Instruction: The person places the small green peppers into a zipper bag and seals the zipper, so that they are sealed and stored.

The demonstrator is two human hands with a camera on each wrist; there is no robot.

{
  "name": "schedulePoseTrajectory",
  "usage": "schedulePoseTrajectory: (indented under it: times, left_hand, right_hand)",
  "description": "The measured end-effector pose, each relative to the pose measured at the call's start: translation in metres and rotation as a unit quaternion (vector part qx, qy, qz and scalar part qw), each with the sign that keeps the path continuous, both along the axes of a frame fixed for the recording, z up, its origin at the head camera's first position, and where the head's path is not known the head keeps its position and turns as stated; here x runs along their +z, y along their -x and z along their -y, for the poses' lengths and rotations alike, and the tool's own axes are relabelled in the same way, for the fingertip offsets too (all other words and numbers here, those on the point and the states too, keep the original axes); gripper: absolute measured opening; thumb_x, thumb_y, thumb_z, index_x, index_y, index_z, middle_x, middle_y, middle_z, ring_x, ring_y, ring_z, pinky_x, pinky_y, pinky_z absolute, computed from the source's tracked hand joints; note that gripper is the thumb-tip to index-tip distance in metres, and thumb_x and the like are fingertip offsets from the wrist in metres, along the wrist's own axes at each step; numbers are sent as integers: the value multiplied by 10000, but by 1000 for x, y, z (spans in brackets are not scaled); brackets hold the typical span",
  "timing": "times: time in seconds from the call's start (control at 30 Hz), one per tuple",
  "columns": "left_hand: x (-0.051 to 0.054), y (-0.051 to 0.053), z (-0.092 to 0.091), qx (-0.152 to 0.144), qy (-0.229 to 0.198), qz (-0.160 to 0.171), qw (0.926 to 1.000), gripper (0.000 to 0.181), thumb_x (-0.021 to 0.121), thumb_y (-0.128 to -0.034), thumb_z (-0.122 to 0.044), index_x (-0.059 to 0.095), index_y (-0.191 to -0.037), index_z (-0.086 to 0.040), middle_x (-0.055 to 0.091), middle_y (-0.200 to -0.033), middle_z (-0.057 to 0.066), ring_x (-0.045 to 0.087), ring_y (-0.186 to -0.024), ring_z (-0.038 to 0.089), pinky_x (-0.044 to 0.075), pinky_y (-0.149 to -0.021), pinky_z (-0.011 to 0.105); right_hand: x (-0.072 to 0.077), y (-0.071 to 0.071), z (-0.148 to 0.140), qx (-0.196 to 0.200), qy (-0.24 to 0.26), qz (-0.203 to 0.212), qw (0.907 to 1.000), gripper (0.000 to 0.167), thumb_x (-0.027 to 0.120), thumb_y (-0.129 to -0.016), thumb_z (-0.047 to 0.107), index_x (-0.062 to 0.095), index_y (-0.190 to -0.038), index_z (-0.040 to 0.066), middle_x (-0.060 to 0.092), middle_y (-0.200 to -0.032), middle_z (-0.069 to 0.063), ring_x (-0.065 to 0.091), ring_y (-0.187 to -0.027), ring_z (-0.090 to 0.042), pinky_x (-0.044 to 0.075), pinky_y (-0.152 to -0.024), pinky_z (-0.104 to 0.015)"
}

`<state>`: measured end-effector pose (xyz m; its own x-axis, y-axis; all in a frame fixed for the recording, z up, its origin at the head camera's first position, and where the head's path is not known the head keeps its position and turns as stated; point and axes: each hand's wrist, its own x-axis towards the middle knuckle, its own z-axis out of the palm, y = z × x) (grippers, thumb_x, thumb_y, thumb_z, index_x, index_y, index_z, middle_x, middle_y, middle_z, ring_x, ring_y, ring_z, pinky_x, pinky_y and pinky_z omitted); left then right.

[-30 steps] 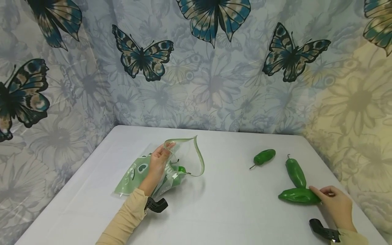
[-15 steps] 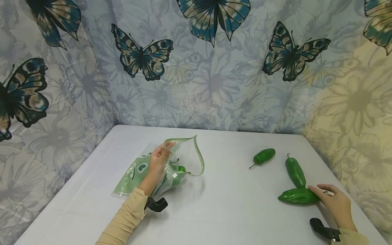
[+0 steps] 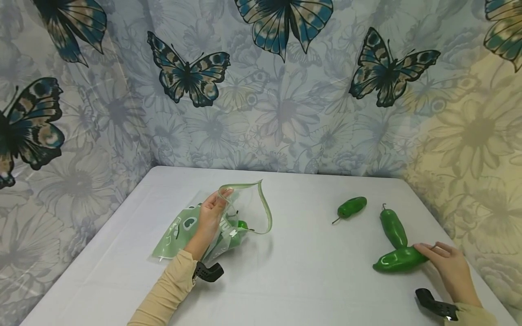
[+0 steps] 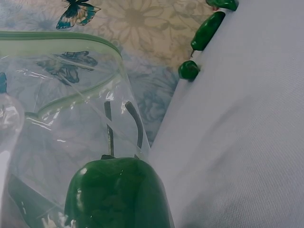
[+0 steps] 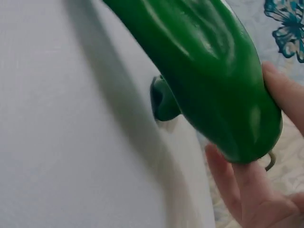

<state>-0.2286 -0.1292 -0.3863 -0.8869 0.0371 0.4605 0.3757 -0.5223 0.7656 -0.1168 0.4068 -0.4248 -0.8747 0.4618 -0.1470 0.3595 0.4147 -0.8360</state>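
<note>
A pale blue-grey fabric backdrop [image 3: 285, 136] printed with flowers and large teal-and-tan butterflies stands behind a white-covered table [image 3: 302, 280], its colour warming to yellow at the right. On the left of the table lies a clear bag [image 3: 169, 246] with a green printed design, its green-edged mouth gaping toward the right. The left hand [image 3: 210, 216], reaching from a tan sleeve [image 3: 161, 294], pinches the edge of that mouth between thumb and fingers. Inside the bag sits a glossy green pepper [image 4: 118, 197] (the left wrist view shows two dark stems rising there, one straight and one bent). Well apart from the bag, toward the right, a small pepper [image 3: 351, 208] lies with its stem pointing down and to the left. Farther right, a long pepper [image 3: 393, 230] lies with its hooked stem toward the backdrop. Just in front of it is a large pepper [image 3: 398, 260], pinched at its stem end by the thumb and fingers of the right hand [image 3: 451, 268], its tip pointing left; whether that tip touches the table, I cannot tell.
</note>
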Motion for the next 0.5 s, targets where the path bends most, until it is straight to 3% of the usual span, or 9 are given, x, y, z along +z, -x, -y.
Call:
schedulePoseTrajectory:
  times: [0.1,0.17,0.2,0.27,0.37,0.43,0.5]
  left_hand:
    - [0,0,0,-6,-43,12,10000,229,623,-813,-197,620,-1031,-128,648,-1011,-14,512,-1085,129,249,-1009,357]
    - [-1,0,0,-7,-67,21,10000,216,618,-818,-190,624,-1026,-132,649,-1006,-14,510,-1086,127,248,-1010,350]
    - [-1,0,0,-4,-52,16,10000,217,615,-821,-191,624,-1029,-131,649,-1008,-15,506,-1090,126,246,-1010,351]
    - [-1,0,0,-21,-46,-7,10000,208,601,-835,-177,619,-1036,-125,648,-1012,-14,505,-1092,126,238,-1013,358]
    - [5,-5,0,-82,-48,-15,10000,184,572,-860,-131,613,-1038,-110,648,-1009,-15,508,-1084,115,190,-1025,396]
    - [8,-7,-1,-119,-85,-4,9999,171,557,-870,-99,611,-1032,-106,649,-1004,-15,514,-1074,108,172,-1028,408]
    - [9,-7,-2,-137,-95,19,9999,168,551,-871,-84,614,-1024,-111,650,-998,-20,513,-1071,96,170,-1028,404]
  right_hand:
    - [1,-1,1,361,71,-549,9978,862,618,-845,346,123,-1360,-136,618,-1032,10,474,-1090,-87,411,-855,-268]
    - [0,-1,4,601,456,-1207,9898,782,638,-848,217,154,-1368,-109,600,-850,165,522,-873,62,446,-668,-150]
    - [-1,0,5,741,780,-1563,9818,715,636,-847,144,195,-1371,-62,600,-812,180,507,-789,109,440,-591,-120]
    - [-3,1,7,984,1507,-2166,9595,610,618,-839,19,273,-1341,60,619,-814,140,561,-759,52,477,-574,-149]
    - [-4,2,9,1322,2436,-2745,9208,525,561,-829,-108,355,-1214,183,636,-863,60,607,-763,-45,506,-581,-204]
    - [-2,2,10,1411,2565,-2838,9131,524,544,-829,-129,364,-1189,207,635,-884,53,612,-773,-59,506,-603,-204]
    - [0,1,10,1342,2545,-2754,9173,472,552,-829,-120,387,-1165,167,629,-872,66,611,-771,-53,500,-622,-190]
